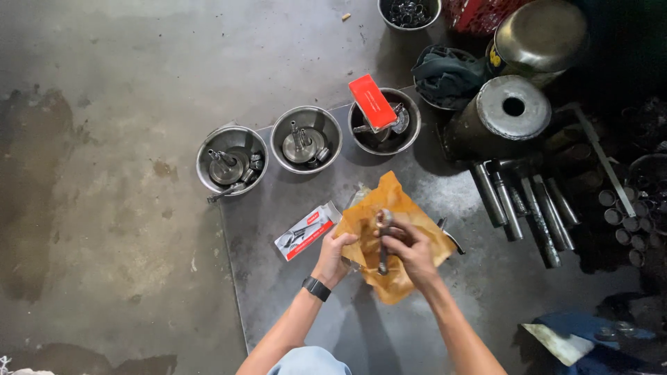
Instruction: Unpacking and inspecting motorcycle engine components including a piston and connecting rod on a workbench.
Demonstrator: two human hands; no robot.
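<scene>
Nearest to me, both forearms reach out over the grey metal sheet (pixel 292 292) on the floor, a black watch (pixel 317 288) on my left wrist. Just past my hands lies a flat rectangular package (pixel 307 231), white and grey with a red strip along one edge, tilted on the sheet to the left of the paper. Farther off, a red box (pixel 372 102) with a white edge leans across the rim of the right-hand steel bowl (pixel 384 121). Two more steel bowls, the middle bowl (pixel 306 138) and the left bowl (pixel 232 160), sit in a row beside it, each with metal parts inside.

My left hand (pixel 335 255) grips the left edge of the orange-brown wrapping paper (pixel 396 236), fingers curled together onto the sheet of paper. My right hand (pixel 411 248) is closed around a metal connecting rod (pixel 383 239), which stands roughly upright over the middle of the paper with its ring end on top; the fingers are wrapped tight on the shaft, thumb pressed near the ring.

To the right stand a dull metal cylinder (pixel 511 111) with a hole in its top and a row of dark steel tubes (pixel 528 208) lying side by side
</scene>
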